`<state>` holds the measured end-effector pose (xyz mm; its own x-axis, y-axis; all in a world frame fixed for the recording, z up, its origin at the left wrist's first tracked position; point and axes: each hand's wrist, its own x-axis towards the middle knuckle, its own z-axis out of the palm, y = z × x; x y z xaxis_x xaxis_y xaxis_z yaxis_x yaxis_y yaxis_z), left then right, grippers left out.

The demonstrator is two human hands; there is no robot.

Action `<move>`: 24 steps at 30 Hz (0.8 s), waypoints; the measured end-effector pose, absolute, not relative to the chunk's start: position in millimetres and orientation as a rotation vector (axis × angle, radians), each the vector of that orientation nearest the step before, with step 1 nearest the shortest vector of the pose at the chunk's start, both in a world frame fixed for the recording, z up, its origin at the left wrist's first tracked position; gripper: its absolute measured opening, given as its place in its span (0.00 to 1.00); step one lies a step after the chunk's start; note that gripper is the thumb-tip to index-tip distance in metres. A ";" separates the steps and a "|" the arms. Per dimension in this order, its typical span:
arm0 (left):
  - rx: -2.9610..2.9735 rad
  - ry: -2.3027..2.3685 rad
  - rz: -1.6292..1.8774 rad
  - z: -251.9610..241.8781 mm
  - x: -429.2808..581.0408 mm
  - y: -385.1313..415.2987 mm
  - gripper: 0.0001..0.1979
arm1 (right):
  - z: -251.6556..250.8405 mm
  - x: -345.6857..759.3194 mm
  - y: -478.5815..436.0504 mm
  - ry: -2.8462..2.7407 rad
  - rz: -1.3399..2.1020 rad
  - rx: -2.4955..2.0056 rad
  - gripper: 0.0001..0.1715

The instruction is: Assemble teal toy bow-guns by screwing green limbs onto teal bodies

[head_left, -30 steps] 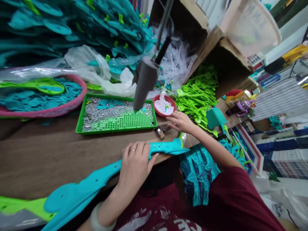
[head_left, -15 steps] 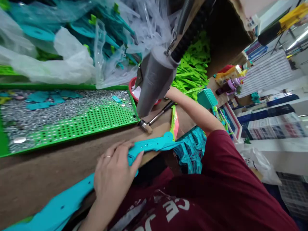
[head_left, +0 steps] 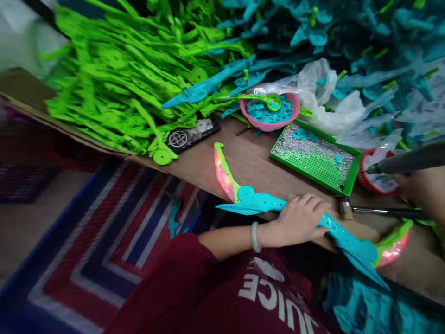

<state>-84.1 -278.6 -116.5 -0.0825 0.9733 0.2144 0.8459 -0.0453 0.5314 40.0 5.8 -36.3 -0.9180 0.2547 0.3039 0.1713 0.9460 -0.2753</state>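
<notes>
Noted on brown workbench (head_left: pixel 252 155): turquoise bow-shaped plastic toy (head_left: pixel 262 202), lime-green and pink at both tips, lying along the near edge. Left hand (head_left: pixel 302 219): fingers clasped over the toy's middle. Right hand (head_left: pixel 417 183): blurred, partly behind grey power screwdriver (head_left: pixel 413 158), near red basket (head_left: pixel 362 176); cannot tell whether grasping or loose. Beside red basket: green perforated tray (head_left: pixel 314 175), partly covered with small silvery pieces (head_left: pixel 295 143). At tray's near corner: black-gripped hammer (head_left: pixel 370 210). Adjoining tray, farther left: pink basket (head_left: pixel 269 126) of turquoise scraps (head_left: pixel 255 110). At rear: heaped lime-green plastic parts (head_left: pixel 111 69), heaped turquoise parts (head_left: pixel 344 32), crumpled translucent plastic film (head_left: pixel 347 109). Beside lime-green heap: black panel (head_left: pixel 191 138), white round emblem. Beyond bench, lower left: red-white-blue striped sheet (head_left: pixel 86 260).
</notes>
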 end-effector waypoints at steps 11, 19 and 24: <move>1.936 2.021 1.304 -101.2 -92.5 -314.2 0.18 | -23.4 66.5 -156.8 -3.089 -0.379 -0.243 0.13; 1.849 1.304 1.419 -84.7 -59.6 -344.4 0.08 | -15.6 112.4 -263.3 -2.988 -0.159 -0.447 0.15; 1.207 1.228 1.401 -91.6 -46.9 -338.8 0.07 | -49.7 115.9 -261.7 -2.410 0.886 -0.561 0.07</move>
